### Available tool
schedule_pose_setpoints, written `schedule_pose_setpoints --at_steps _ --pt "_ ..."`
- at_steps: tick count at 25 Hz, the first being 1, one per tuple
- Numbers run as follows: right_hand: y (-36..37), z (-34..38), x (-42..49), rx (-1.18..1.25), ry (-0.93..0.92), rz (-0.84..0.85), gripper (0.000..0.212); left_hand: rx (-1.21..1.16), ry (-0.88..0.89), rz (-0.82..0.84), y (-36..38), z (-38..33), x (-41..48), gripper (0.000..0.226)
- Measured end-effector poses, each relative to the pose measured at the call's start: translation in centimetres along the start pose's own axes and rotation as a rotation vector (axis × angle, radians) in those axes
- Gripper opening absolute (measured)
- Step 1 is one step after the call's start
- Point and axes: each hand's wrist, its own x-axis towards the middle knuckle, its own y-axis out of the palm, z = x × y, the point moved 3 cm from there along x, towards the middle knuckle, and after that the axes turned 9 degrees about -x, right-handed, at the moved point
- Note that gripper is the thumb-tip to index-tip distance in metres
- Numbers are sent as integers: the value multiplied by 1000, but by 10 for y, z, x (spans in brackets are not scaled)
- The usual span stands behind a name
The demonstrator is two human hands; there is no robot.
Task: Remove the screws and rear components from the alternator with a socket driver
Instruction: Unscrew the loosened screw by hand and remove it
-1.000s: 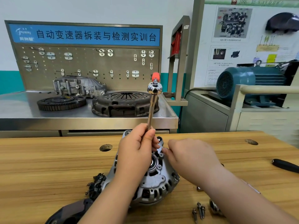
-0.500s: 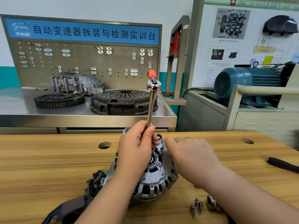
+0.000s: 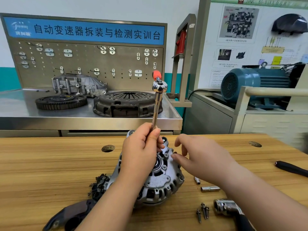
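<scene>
Seen from my own head, looking down at a wooden tabletop [image 3: 41,164]. An alternator [image 3: 160,184] lies near the middle of the tabletop, toward the near edge, with its rear face tilted up toward me.

My left hand [image 3: 141,155] is wrapped around the lower part of the shaft of a socket driver [image 3: 156,110]. The driver stands nearly upright over the alternator's rear. Its chrome ratchet head and red handle are at the top. The lower end is hidden behind my hand.

My right hand [image 3: 200,160] is apart from the left, just to the right of the alternator. Its fingers are loosely bent and spread, with the tips at the rear housing. I cannot tell whether they touch it.

Three loose screws [image 3: 202,212] lie by the near edge, to the right of the alternator. Beside them is a large chrome socket [image 3: 225,206] on a black handle. A small slim socket [image 3: 210,188] lies between the screws and my right forearm. A black toothed part [image 3: 99,185] sits against the alternator's left side. A dark plastic cover [image 3: 71,215] lies at the near edge, left of my arm. A black tool handle [image 3: 291,168] lies at the right edge.

Behind, a steel tabletop [image 3: 83,122] carries a flywheel [image 3: 60,101], a clutch pressure plate [image 3: 128,104] and a cast housing [image 3: 78,85]. A blue electric motor [image 3: 255,84] stands to the right.
</scene>
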Motion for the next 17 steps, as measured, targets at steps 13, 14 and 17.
schedule_pose_setpoints --at_steps 13,14,17 --pt "3 11 11 -352 -135 52 17 54 -11 68 2 1 0 26" --pt "2 10 11 -360 -144 60 17 53 -13 62 2 1 0 27" --pt "0 9 12 -390 -163 80 17 47 -18 56 1 1 0 27"
